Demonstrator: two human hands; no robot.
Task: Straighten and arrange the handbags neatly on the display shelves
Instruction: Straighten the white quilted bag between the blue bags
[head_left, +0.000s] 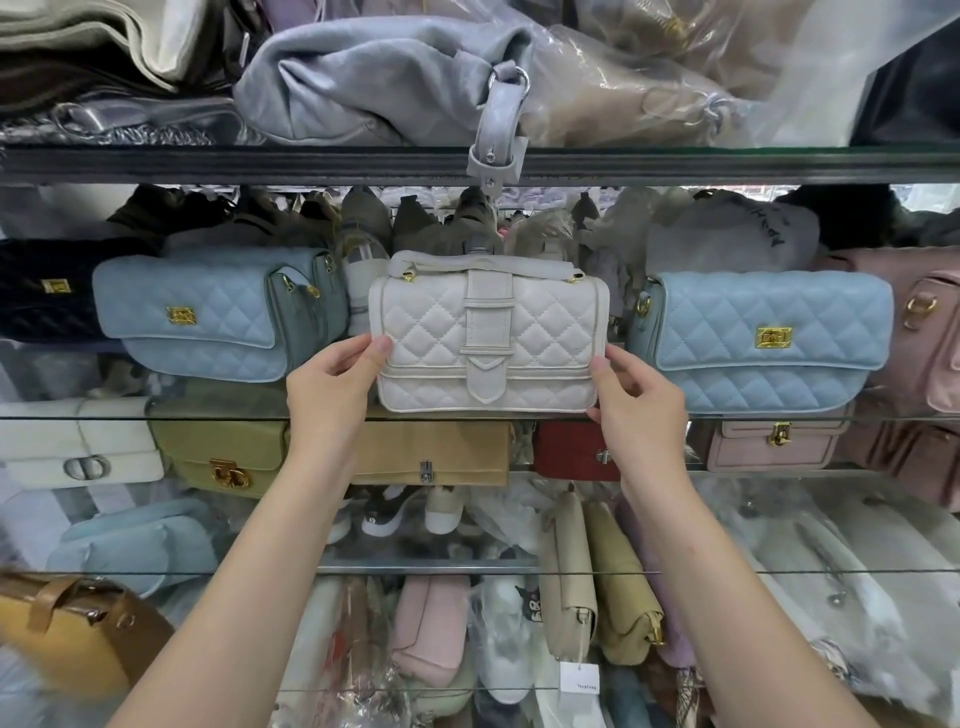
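Note:
A white quilted handbag (488, 338) with a buckle strap down its front stands upright at the middle of a glass shelf (218, 417). My left hand (332, 384) grips its lower left edge, thumb on the front. My right hand (636, 402) holds its lower right corner. A light blue quilted bag (208, 317) with a gold clasp stands to its left. A matching light blue bag (763, 338) stands to its right.
The shelf above carries a slumped grey bag (374, 83) whose strap (496, 130) hangs over the shelf edge just above the white bag. A pink bag (930, 332) stands far right, a black one (41, 291) far left. Lower shelves hold tan, red, pink and white bags.

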